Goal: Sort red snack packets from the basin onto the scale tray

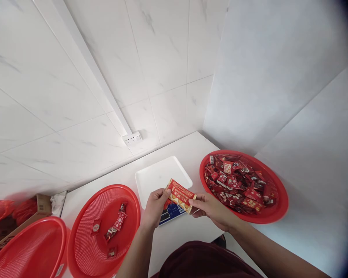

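A red and gold snack packet [179,195] is stretched between my two hands, above the front of a kitchen scale [174,213]. My left hand [154,208] pinches its left end with the thumb on top. At the other end, my right hand [210,208] grips the packet's right edge. Behind it lies the scale's white tray [156,179], and the blue display panel is partly covered by the packet and my hands. To the right, a red basket [281,193] is heaped with small red wrapped packets [234,181].
Left of the scale stands a red mesh basket [81,239] with several small packets [120,221] in it. Another red basket [31,247] and a cardboard box [42,206] with red bags are farther left. A power socket [132,138] is on the tiled wall behind the white table [191,148].
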A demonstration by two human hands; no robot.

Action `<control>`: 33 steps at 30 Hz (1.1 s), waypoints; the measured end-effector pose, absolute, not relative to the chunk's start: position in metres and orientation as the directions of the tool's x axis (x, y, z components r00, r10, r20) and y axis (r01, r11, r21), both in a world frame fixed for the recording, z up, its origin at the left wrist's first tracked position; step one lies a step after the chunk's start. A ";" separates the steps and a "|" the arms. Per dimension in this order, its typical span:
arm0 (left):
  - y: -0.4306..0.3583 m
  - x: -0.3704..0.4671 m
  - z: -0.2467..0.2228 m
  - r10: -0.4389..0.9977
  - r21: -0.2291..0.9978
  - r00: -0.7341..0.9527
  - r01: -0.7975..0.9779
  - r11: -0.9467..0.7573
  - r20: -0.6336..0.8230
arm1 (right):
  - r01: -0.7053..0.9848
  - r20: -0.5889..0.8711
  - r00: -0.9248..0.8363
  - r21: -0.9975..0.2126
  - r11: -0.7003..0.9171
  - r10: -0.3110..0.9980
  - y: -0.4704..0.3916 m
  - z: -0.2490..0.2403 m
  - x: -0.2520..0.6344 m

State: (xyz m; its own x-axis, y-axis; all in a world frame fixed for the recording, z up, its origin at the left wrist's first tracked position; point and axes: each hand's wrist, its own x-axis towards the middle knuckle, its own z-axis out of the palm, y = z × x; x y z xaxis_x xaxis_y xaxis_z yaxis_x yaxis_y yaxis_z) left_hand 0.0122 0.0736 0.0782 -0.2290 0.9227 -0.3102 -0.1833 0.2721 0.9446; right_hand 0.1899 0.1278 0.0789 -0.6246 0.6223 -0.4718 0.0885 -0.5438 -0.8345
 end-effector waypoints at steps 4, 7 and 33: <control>0.074 0.012 0.078 0.929 0.945 -0.184 -0.134 0.299 -0.320 | 0.092 -0.455 -0.671 -0.835 -0.543 0.586 0.128 0.079 0.192; 0.075 0.014 0.077 0.926 0.944 -0.195 -0.133 0.302 -0.324 | 0.074 -0.408 -0.664 -0.870 -0.487 0.627 0.128 0.079 0.191; 0.051 -0.008 0.067 0.857 0.810 -0.322 -0.561 0.170 -0.403 | -0.138 -0.437 -0.516 -0.806 -0.575 0.736 0.142 0.056 0.188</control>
